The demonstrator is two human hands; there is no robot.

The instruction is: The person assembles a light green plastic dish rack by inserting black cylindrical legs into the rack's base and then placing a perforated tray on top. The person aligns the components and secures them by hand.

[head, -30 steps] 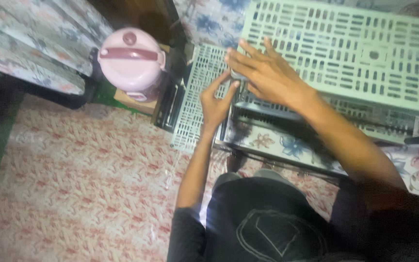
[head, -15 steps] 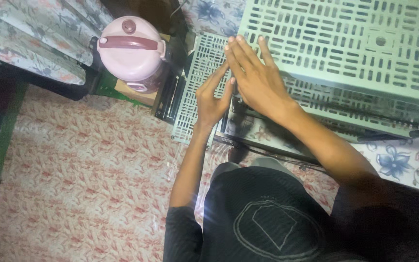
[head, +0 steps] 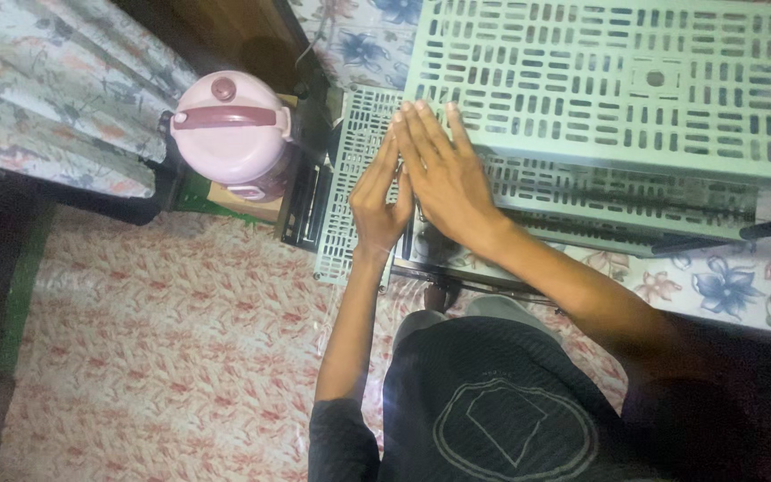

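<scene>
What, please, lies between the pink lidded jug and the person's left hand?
In the head view, a pale green slotted panel hanging down beside a dark frame lies between the pink lidded jug and the left hand.

Dim indoor light, brightest on the pale green slotted shelf (head: 617, 80) toward one o'clock. Deep shadow fills the nine o'clock edge and five o'clock corner. A small glare spot sits near six o'clock. Everything looks soft, grainy, slightly smeared.
</scene>
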